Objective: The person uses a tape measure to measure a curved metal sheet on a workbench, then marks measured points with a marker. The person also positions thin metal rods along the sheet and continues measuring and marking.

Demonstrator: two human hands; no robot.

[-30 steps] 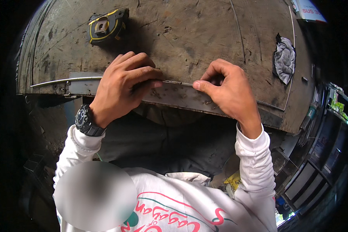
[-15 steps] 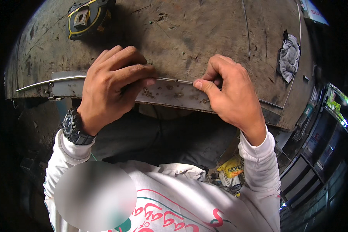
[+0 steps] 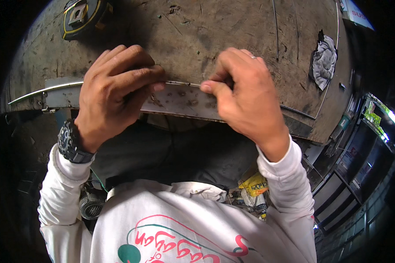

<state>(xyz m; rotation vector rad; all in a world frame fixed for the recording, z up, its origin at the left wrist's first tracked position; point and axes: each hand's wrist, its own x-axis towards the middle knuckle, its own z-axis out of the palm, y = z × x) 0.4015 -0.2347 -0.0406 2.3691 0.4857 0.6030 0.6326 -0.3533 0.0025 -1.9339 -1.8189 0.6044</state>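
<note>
A thin, shiny metal rod (image 3: 44,90) runs along the near edge of the worktable, over a flat grey metal strip (image 3: 186,100) with brown stains. My left hand (image 3: 114,83), with a black watch at the wrist, is closed on the rod, its thumb and fingers pinching from above. To the right, my right hand (image 3: 245,96) pinches the same rod between thumb and curled forefinger. A short stretch of rod shows between both hands; its left end reaches past the strip toward the table's left side.
A black and yellow tape measure (image 3: 81,18) lies at the far left of the worn wooden worktable (image 3: 224,26). Thin rods (image 3: 275,30) rest farther back. A crumpled grey cloth (image 3: 324,61) sits near the right edge. Below are a ribbed round metal part (image 3: 91,206) and a yellow packet (image 3: 254,184).
The view has shifted, so the table and things on it appear farther left. My right hand has come slightly nearer my left along the rod. Both hands keep their pinch.
</note>
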